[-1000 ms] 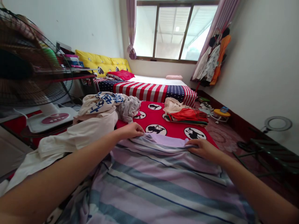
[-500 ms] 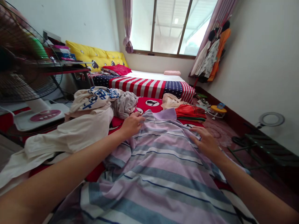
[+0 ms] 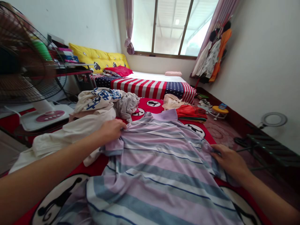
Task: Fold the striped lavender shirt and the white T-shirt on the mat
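A lilac and blue striped polo shirt lies spread on the red cartoon-print bed cover, collar pointing away from me. My left hand is closed on the shirt's left sleeve at the shoulder. At the shirt's right edge my right hand pinches the right sleeve. Both arms reach out wide from the bottom corners.
A heap of white and cream clothes lies left of the shirt. Folded red garments sit beyond it. A fan stands at left, a flag-print bed behind, hanging clothes and a dark rack at right.
The shirt has been laid out flat with the collar now farther from me. Both hands slid apart from the collar area to the two sleeves.
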Tool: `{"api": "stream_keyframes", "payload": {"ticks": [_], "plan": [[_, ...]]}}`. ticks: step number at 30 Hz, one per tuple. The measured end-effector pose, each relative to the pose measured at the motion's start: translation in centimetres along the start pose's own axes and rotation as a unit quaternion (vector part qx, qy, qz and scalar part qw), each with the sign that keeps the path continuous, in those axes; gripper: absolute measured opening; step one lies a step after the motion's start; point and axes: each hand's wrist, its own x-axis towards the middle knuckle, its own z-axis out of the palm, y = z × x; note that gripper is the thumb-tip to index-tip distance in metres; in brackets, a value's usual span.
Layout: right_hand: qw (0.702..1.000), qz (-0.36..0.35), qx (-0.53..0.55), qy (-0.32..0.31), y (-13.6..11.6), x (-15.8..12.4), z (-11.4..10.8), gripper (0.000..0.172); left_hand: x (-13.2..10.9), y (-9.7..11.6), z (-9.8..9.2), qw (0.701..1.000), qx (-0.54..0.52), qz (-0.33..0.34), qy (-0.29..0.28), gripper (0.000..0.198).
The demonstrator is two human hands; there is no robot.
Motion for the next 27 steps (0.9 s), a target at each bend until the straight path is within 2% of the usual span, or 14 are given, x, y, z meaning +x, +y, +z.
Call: {"api": "stream_keyframes", "payload": {"ticks": [3, 5, 7, 10, 13, 15, 18, 20, 24, 27], "plan": [[0.999, 0.022, -0.008, -0.026, -0.5, 0.2, -0.7, 0.034, 1.7, -2.0, -1.9, 0.993, 0.080, -0.056, 0.064, 0.037], [1.000, 0.015, 0.001, -0.019, -0.9, 0.6, -0.9, 0.032, 2.6, -1.9, -2.8, 0.990, 0.088, -0.068, 0.090, 0.034], [1.000, -0.001, 0.021, 0.020, -1.8, 1.1, -1.0, 0.031, 3.2, -0.4, -2.8, 0.989, 0.075, -0.056, 0.118, 0.033], [0.994, -0.017, 0.068, 0.084, -4.2, 2.2, -1.0, 0.029, 3.9, 3.6, -1.2, 0.990, -0.020, -0.004, 0.141, 0.032], [0.988, -0.025, 0.122, 0.093, -7.0, 3.9, -1.0, 0.027, 5.3, 7.3, 0.7, 0.979, -0.136, 0.025, 0.149, 0.036], [0.984, -0.020, 0.159, 0.082, -8.6, 5.3, -0.8, 0.026, 6.8, 8.3, 1.6, 0.971, -0.178, -0.010, 0.158, 0.037], [0.970, 0.034, 0.237, 0.039, -10.3, 7.7, 0.0, 0.026, 9.5, 8.3, 2.2, 0.962, -0.211, -0.094, 0.147, 0.036], [0.952, 0.086, 0.295, 0.007, -10.9, 9.2, 0.8, 0.029, 11.0, 7.8, 2.5, 0.960, -0.218, -0.121, 0.130, 0.036], [0.926, 0.142, 0.349, -0.030, -11.3, 11.6, 2.3, 0.038, 12.9, 7.2, 3.5, 0.956, -0.244, -0.129, 0.100, 0.024], [0.904, 0.170, 0.389, -0.055, -11.1, 12.9, 2.6, 0.023, 13.6, 6.8, 3.9, 0.945, -0.289, -0.120, 0.095, 0.020]]}}
